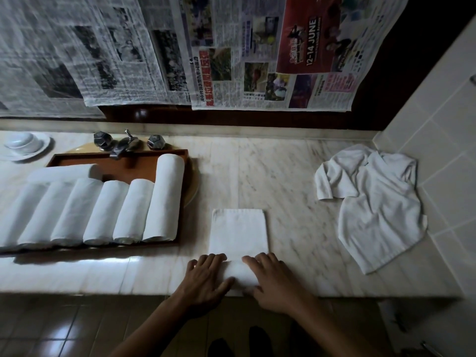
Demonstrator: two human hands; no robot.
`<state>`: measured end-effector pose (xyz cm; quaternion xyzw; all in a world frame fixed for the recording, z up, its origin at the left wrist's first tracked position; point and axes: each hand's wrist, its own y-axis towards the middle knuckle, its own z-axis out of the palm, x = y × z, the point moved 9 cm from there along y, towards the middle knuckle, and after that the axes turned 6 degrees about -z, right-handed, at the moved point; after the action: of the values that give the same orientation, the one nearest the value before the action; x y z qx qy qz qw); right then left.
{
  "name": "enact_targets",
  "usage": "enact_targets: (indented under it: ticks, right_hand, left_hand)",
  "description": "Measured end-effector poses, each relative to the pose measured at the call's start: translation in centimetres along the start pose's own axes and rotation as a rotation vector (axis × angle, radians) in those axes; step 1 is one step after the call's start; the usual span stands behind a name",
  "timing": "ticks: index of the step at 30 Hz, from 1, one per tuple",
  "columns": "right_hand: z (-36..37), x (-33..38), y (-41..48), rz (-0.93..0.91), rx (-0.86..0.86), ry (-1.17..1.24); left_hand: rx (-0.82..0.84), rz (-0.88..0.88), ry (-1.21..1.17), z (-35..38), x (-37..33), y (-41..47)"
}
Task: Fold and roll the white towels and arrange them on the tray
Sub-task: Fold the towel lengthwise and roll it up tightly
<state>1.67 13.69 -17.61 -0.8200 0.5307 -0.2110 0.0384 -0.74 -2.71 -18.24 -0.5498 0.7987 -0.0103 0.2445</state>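
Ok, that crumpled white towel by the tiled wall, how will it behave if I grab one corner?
The crumpled towel will probably hang limp, since it lies in loose folds on the marble counter. It looks thin, so likely light. Pushed, it should bunch up rather than slide whole.

Left forearm [154, 328] and right forearm [332, 328] bare from the wrist right down to the lower edge of view, both slim and tapering. Left hand [206, 278] and right hand [271, 280] bare as well, with long fingers and plainly marked knuckles. Between the arms, low down, two dark rounded feet [258, 340] (socks or shoes, too dim to tell which).
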Motion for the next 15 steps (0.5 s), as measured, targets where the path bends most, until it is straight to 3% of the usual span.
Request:
enact_targets:
  ticks: [7,13,15]
  right_hand:
    - [-0.8,-0.3,0.3,0.061,-0.073,0.119]
    - [-2.1,2.5,-0.8,0.004,-0.414,-0.056]
    - [-1.4,3.4,-1.1,-0.013,-0.421,-0.054]
  left_hand:
    - [0.026,-0.062,-0.014,-0.1,0.3,1.2]
    - [0.095,-0.135,-0.033,-0.7,0.8,2.6]
    - [0.134,-0.176,-0.061,-0.6,1.0,2.9]
